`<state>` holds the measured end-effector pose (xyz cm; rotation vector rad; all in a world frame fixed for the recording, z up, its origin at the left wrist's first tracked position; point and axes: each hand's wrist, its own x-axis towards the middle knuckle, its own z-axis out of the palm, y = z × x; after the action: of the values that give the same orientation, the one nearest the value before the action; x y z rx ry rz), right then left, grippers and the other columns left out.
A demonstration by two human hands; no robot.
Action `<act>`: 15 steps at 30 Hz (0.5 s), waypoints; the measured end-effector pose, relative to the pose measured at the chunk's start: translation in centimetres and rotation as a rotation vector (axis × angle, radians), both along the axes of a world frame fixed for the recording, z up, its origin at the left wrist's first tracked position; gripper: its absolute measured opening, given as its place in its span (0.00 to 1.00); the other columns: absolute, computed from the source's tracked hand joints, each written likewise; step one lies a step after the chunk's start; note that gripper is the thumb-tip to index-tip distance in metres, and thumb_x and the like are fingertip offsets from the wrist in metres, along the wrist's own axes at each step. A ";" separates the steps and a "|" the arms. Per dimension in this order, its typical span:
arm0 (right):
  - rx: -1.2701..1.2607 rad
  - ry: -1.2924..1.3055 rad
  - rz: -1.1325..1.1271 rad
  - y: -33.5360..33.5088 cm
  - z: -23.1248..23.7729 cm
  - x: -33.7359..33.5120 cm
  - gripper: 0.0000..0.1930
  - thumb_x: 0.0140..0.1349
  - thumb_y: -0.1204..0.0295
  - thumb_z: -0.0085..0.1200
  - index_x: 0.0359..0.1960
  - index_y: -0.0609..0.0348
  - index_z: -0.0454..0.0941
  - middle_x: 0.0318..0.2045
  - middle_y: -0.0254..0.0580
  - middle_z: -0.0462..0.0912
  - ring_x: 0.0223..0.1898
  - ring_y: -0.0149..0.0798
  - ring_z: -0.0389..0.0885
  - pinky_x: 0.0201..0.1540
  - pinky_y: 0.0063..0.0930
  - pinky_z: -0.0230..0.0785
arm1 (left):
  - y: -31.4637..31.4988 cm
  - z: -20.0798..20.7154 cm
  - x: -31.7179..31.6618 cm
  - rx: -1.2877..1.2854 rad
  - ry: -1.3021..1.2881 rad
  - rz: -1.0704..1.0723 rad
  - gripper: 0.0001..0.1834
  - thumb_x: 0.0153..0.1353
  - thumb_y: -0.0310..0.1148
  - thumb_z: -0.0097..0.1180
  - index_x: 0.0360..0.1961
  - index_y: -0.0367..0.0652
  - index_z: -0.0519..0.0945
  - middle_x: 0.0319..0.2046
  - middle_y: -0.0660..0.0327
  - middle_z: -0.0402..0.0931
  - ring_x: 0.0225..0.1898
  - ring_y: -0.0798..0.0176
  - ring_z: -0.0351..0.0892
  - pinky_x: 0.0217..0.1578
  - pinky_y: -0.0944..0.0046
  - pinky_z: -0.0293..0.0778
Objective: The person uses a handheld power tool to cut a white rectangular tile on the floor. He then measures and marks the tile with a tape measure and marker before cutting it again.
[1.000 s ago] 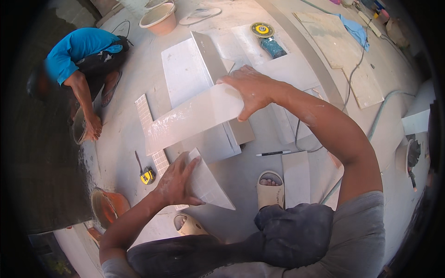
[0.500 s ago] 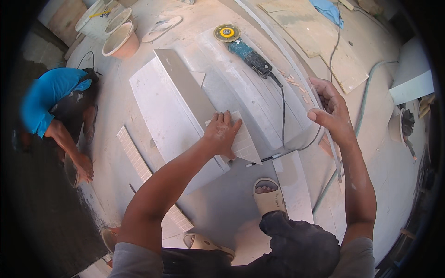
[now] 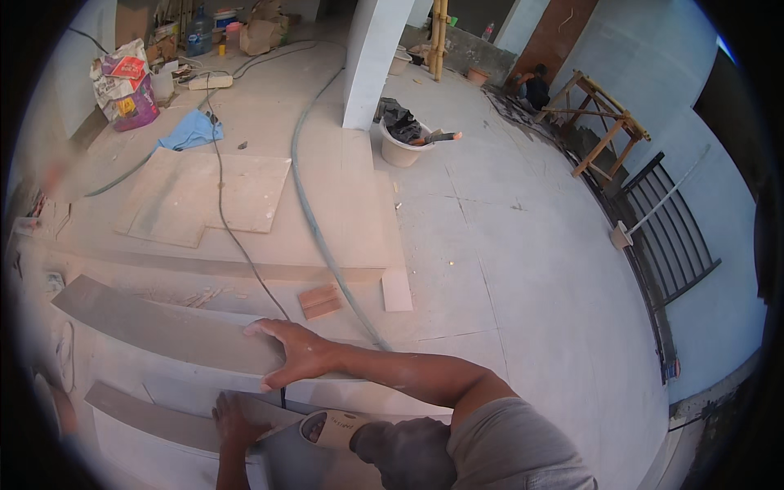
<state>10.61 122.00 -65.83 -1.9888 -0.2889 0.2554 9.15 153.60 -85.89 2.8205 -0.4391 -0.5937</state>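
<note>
Low in the view, my right hand [image 3: 300, 351] spans the width of a long grey tile strip [image 3: 163, 322], its thumb at the near edge and fingers over the far edge. My left hand [image 3: 235, 420] lies with fingers spread at the end of a second grey tile strip [image 3: 151, 415], which edges a pale box-like slab. Beside the left thumb, the pointed corner of a light tile piece [image 3: 282, 421] shows. The rest of that piece is hidden. A beige sandal [image 3: 339, 429] on my foot is just right of it.
A hose [image 3: 304, 196] and black cable [image 3: 222, 216] cross the raised floor past pale boards [image 3: 253, 192] and brown tile pieces [image 3: 319, 301]. Beyond stand a white pillar [image 3: 374, 69], a bucket with black plastic [image 3: 402, 153], a wooden trestle [image 3: 608, 155] and a crouching person [image 3: 535, 88].
The view has swung right and up, so the angle grinder and the co-worker in blue have left it. Both hands stay near the same tile pieces.
</note>
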 end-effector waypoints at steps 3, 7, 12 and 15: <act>0.021 -0.005 -0.006 -1.0 0.0 -1.2 0.55 0.46 0.48 0.76 0.71 0.69 0.65 0.67 0.61 0.71 0.70 0.59 0.68 0.73 0.46 0.60 | 5.5 -0.4 1.0 -0.128 -0.270 0.487 0.47 0.56 0.50 0.75 0.69 0.31 0.70 0.73 0.37 0.61 0.72 0.35 0.64 0.71 0.43 0.65; -0.040 -0.022 0.012 -1.8 0.4 -2.2 0.56 0.47 0.48 0.77 0.74 0.63 0.62 0.67 0.60 0.70 0.69 0.55 0.68 0.72 0.46 0.62 | 17.1 -4.6 1.0 -0.096 -0.440 1.075 0.35 0.65 0.43 0.69 0.65 0.30 0.73 0.56 0.36 0.75 0.57 0.35 0.77 0.58 0.42 0.75; -0.028 0.088 0.007 -1.9 0.7 -3.0 0.54 0.47 0.51 0.79 0.72 0.63 0.63 0.64 0.59 0.71 0.66 0.55 0.71 0.69 0.44 0.65 | 24.0 -13.8 2.6 -0.478 -0.255 0.987 0.27 0.60 0.40 0.72 0.51 0.28 0.80 0.34 0.41 0.82 0.28 0.47 0.84 0.37 0.44 0.80; -0.028 0.076 0.017 -1.9 0.6 -3.1 0.52 0.47 0.52 0.79 0.70 0.63 0.65 0.63 0.59 0.72 0.65 0.54 0.72 0.67 0.44 0.66 | 24.1 -14.4 2.2 -0.470 -0.174 0.923 0.17 0.57 0.34 0.69 0.34 0.26 0.80 0.23 0.47 0.79 0.23 0.59 0.77 0.23 0.49 0.72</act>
<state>7.51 120.14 -65.23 -2.0001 -0.2544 0.3468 11.34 177.71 -100.31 2.2597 0.6077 -0.0308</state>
